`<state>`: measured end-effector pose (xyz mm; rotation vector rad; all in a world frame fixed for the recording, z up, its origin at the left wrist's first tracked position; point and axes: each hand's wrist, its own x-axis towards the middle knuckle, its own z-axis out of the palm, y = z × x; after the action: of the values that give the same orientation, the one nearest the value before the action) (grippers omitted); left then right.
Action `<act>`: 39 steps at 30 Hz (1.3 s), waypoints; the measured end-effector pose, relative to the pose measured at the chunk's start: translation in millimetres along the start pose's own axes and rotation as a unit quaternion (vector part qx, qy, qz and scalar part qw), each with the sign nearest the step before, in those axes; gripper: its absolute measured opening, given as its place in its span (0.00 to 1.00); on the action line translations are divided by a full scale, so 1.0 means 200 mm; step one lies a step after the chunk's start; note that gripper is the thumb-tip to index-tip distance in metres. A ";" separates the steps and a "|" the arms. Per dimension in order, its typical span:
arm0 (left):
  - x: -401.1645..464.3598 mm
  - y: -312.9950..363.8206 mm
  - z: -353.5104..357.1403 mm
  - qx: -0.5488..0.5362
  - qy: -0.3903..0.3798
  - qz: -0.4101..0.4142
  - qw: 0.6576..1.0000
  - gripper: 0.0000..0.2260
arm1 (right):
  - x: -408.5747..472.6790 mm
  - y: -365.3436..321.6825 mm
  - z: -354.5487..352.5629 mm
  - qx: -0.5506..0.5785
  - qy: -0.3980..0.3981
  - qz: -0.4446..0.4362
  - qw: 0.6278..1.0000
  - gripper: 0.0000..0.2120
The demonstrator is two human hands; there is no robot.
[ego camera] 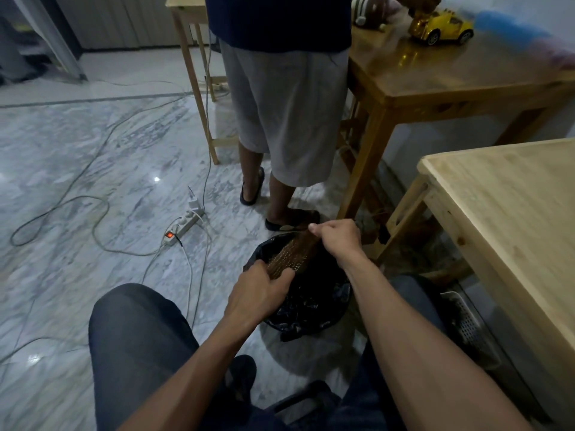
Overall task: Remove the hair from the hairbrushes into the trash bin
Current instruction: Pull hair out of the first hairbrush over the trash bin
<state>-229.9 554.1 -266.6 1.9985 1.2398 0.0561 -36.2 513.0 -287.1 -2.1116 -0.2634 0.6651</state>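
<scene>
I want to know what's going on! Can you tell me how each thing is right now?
hairbrush: held over the bin, bristles up, hair on it
left hand: gripping the brush's near end
right hand: pinching hair at the far end
trash bin: open, black bag inside
power strip: switch glowing red, plugs in
toy car: standing on the table

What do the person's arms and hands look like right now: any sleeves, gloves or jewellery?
Both forearms are bare up to the frame's bottom edge, so no sleeves show. The left hand and right hand wear no gloves, and no watch, bracelet or ring is visible. Below the arms, the legs are in dark blue-grey trousers.
</scene>
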 end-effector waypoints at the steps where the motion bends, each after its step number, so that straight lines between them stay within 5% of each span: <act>1: 0.00 0.01 0.00 -0.002 0.002 0.001 1.000 0.18 | 0.02 -0.01 0.01 0.015 0.016 0.024 0.999 0.11; 11: -0.01 -0.01 -0.08 0.017 0.007 0.014 1.000 0.17 | 0.11 -0.06 0.02 -0.003 0.083 0.053 0.995 0.14; 19: 0.03 0.00 -0.08 0.040 0.041 -0.005 0.998 0.19 | 0.00 0.02 0.00 0.125 -0.133 0.133 0.974 0.35; 22: 0.03 0.01 -0.05 0.031 0.018 -0.010 0.999 0.19 | -0.03 0.06 0.00 0.103 -0.178 0.091 0.974 0.22; 27: -0.03 0.01 -0.05 -0.028 0.004 0.000 1.000 0.18 | 0.08 0.09 -0.01 0.160 0.009 0.167 0.973 0.06; 31: -0.08 0.00 -0.09 -0.040 0.001 0.001 0.999 0.18 | 0.14 0.09 -0.07 0.174 0.049 0.177 0.967 0.08; 36: -0.05 0.03 -0.15 0.012 -0.002 0.006 1.000 0.18 | 0.06 0.03 -0.02 0.183 -0.118 0.136 0.966 0.04; 39: -0.02 0.04 -0.16 0.046 0.004 0.001 0.999 0.18 | 0.01 0.05 -0.01 0.200 -0.076 0.020 0.977 0.20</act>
<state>-239.9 567.6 -237.6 2.0799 1.2645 0.0082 -33.3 506.2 -294.2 -1.6880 -0.1566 0.8309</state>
